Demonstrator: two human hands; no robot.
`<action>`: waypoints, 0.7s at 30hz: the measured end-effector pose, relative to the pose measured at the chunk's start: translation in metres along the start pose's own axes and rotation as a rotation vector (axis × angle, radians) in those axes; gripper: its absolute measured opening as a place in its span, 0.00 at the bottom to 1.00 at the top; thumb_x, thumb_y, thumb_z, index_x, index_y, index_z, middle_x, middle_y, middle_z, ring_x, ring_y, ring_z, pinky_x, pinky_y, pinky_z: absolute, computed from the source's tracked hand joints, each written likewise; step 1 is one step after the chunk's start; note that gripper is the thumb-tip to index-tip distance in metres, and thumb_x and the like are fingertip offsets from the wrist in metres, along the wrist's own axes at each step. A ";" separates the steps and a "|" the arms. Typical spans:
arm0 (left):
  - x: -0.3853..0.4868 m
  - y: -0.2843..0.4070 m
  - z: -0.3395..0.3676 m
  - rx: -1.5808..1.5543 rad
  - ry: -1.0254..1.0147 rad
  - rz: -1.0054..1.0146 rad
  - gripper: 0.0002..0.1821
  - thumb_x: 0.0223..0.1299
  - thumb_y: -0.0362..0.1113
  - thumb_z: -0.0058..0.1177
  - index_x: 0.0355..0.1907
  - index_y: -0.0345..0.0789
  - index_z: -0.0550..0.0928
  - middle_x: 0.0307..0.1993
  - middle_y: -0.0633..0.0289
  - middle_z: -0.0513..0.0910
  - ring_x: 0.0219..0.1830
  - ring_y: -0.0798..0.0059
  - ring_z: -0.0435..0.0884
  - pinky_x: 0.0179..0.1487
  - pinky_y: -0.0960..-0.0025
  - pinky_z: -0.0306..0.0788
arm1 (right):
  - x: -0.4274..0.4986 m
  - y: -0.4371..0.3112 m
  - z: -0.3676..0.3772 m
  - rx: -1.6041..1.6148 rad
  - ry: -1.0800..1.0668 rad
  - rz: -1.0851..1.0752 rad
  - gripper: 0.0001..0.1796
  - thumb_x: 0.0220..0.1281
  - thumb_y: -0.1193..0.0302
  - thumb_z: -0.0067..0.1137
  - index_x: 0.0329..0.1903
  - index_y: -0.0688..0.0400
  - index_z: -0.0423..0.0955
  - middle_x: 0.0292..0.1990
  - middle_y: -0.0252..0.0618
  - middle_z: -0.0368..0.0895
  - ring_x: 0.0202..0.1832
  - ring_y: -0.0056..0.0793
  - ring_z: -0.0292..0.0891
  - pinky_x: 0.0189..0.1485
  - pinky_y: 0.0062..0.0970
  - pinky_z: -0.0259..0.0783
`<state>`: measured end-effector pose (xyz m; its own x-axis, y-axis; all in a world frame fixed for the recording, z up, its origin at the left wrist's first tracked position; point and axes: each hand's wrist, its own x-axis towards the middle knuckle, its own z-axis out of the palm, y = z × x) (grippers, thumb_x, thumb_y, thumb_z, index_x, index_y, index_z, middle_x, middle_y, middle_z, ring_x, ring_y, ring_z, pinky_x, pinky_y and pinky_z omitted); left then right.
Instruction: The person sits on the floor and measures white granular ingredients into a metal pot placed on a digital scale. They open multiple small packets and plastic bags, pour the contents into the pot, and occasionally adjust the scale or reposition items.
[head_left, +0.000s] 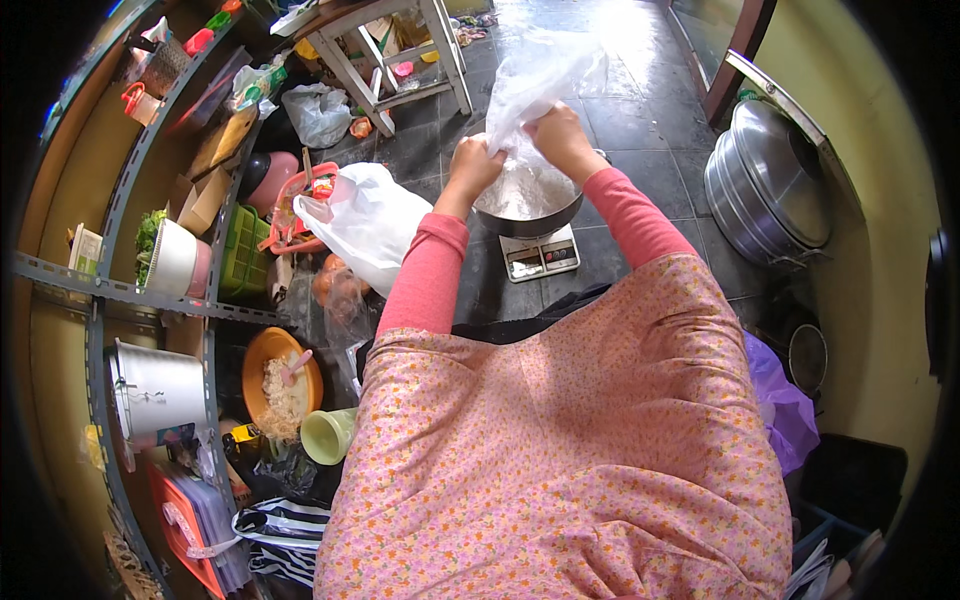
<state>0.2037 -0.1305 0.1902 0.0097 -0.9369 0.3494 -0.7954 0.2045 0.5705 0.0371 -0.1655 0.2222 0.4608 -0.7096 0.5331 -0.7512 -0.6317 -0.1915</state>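
My left hand (477, 166) and my right hand (559, 139) both grip a clear plastic bag (525, 82), held up over a dark metal pan. White powder (521, 187) lies in the pan (529, 223), below the bag's gathered lower part. Under the pan, a white digital kitchen scale (541, 253) rests on the dark tiled floor; its display and buttons face me. Beside my left forearm is a white plastic bag (375, 225). Parts of the pan's far rim are hidden behind my hands and the bag.
Metal shelving (150, 296) with tubs and containers runs along the left. Near it stand a red basket (289, 210), an orange bowl (255, 360) and a green cup (324, 437). A wooden stool (352, 67) is at the back, a large aluminium pot (772, 180) by the right wall.
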 end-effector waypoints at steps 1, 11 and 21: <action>-0.001 0.000 0.000 0.068 -0.011 -0.032 0.18 0.43 0.49 0.65 0.34 0.39 0.85 0.32 0.52 0.83 0.35 0.55 0.81 0.39 0.61 0.73 | -0.001 0.000 0.002 0.015 -0.058 -0.058 0.10 0.54 0.71 0.50 0.26 0.59 0.80 0.27 0.50 0.80 0.33 0.47 0.79 0.39 0.39 0.75; 0.007 -0.006 0.003 -0.042 -0.065 0.137 0.28 0.46 0.45 0.66 0.48 0.31 0.78 0.46 0.53 0.81 0.46 0.68 0.80 0.44 0.67 0.72 | 0.002 0.010 0.004 -0.139 0.138 -0.091 0.08 0.47 0.72 0.52 0.25 0.58 0.81 0.25 0.44 0.81 0.31 0.40 0.79 0.36 0.34 0.74; 0.008 0.006 -0.001 -0.034 0.032 0.126 0.17 0.48 0.43 0.62 0.38 0.33 0.82 0.33 0.46 0.81 0.36 0.53 0.80 0.40 0.61 0.72 | 0.006 0.001 -0.002 -0.265 0.106 -0.190 0.06 0.44 0.76 0.52 0.23 0.60 0.79 0.30 0.47 0.80 0.34 0.41 0.79 0.36 0.34 0.75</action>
<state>0.1998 -0.1368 0.1969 -0.0695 -0.8938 0.4430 -0.7704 0.3302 0.5454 0.0384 -0.1698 0.2268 0.5629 -0.5419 0.6240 -0.7599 -0.6363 0.1329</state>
